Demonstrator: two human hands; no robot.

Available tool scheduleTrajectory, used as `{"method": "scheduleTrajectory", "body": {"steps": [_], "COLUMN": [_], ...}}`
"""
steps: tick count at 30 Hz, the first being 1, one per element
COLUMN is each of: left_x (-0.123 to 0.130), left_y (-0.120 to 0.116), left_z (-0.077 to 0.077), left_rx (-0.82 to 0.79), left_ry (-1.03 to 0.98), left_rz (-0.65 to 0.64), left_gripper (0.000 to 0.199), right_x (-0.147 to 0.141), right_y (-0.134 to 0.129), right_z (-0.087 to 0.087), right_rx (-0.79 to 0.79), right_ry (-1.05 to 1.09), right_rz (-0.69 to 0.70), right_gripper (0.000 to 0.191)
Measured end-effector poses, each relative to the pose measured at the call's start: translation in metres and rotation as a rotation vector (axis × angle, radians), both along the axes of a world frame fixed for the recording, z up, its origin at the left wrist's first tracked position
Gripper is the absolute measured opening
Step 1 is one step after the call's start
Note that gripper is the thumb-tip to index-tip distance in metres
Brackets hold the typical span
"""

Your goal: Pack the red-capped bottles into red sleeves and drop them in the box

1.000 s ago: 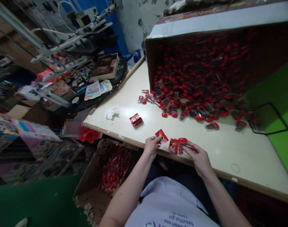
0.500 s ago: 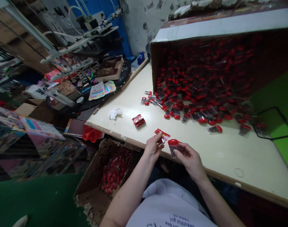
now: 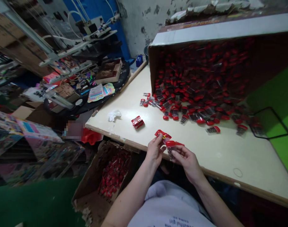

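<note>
Near the table's front edge, my left hand (image 3: 156, 148) pinches a small red printed packet (image 3: 163, 135) between thumb and fingers. Close beside it, my right hand (image 3: 186, 160) is closed on a small clear container with a red cap (image 3: 171, 149); dark pieces show inside it. The container's capped end is right by the packet, and I cannot tell whether the two touch. A bit of red shows behind the right fingers. Farther left on the table lies a small stack of red packets (image 3: 137, 122).
A large carton (image 3: 155, 44) lies on its side, with many red-capped containers (image 3: 200, 116) spilling onto the white table (image 3: 219, 154). Crumpled white tissue (image 3: 114, 115) lies at left. Below the edge stands a carton (image 3: 87, 179) of red-capped pieces. A black wire frame (image 3: 268, 138) is at right.
My right hand has moved slightly left, bringing the red-capped container closer to the packet in my left hand. The camera view has shifted a little.
</note>
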State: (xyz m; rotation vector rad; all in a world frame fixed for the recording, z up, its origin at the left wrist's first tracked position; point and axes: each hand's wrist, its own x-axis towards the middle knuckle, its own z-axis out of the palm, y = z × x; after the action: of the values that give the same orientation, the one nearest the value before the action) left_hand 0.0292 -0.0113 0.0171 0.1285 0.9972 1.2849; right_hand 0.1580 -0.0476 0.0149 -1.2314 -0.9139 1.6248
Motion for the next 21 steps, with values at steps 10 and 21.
{"method": "scheduleTrajectory", "body": {"steps": [10, 21], "left_x": [-0.0026, -0.0027], "left_y": [-0.0002, 0.0023], "left_z": [0.0044, 0.0026], "left_rx": [0.005, -0.022], "left_ry": [0.032, 0.06], "left_rz": [-0.017, 0.052], "left_gripper": [0.029, 0.028], "right_x": [-0.0003, -0.0018], "right_y": [0.0029, -0.0014], "right_z": [-0.0003, -0.0022], "right_rx": [-0.032, 0.009], "right_ry": [0.014, -0.023], "right_rz": [-0.071, -0.068], "right_gripper": [0.035, 0.036]}}
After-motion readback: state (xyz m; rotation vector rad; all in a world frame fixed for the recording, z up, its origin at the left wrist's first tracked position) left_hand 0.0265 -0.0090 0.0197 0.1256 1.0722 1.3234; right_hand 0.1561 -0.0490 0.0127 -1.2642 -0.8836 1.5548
